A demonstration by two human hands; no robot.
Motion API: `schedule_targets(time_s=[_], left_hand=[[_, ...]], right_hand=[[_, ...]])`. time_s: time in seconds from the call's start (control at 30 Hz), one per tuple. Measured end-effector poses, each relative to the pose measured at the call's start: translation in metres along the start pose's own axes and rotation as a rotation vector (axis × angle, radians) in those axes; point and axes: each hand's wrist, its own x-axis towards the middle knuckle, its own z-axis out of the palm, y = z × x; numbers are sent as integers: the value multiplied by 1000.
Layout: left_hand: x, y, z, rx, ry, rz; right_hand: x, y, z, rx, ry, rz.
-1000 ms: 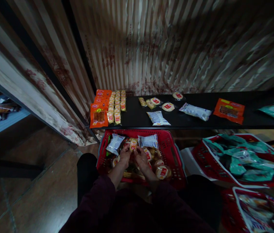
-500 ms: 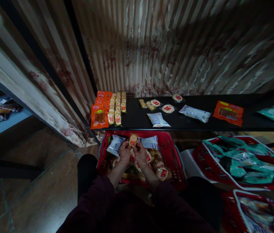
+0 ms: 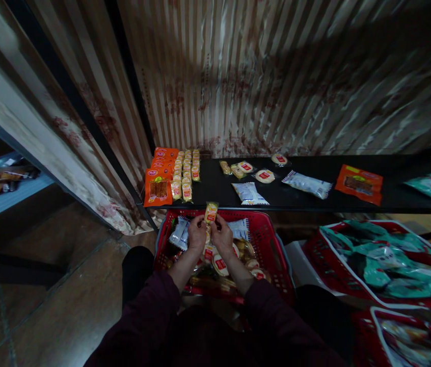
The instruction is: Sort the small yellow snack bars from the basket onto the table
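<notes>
Fingers point(image 3: 197, 224) with yellow packet point(image 3: 211, 211) between

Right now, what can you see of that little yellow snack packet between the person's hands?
The yellow snack packet is small and oblong, with a red-marked label on its face and what looks like a clear plastic wrapper. Its print is too small to read. It points roughly upright in the view, its lower part between the fingertips of the left hand and right hand. It is held over the red basket; its top overlaps the front edge of the black shelf, touching or not, I cannot tell.
</notes>
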Motion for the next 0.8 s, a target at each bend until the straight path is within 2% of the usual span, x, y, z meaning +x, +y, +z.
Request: schedule_targets(time_s=[0.27, 0.47, 0.8], left_hand=[[13, 19, 5, 85, 96, 92], [28, 34, 8, 155, 138, 122], [52, 50, 14, 260, 149, 81]], right_hand=[[20, -23, 1, -24, 1, -48], [39, -32, 9, -45, 24, -94], [80, -40, 24, -111, -40, -12]])
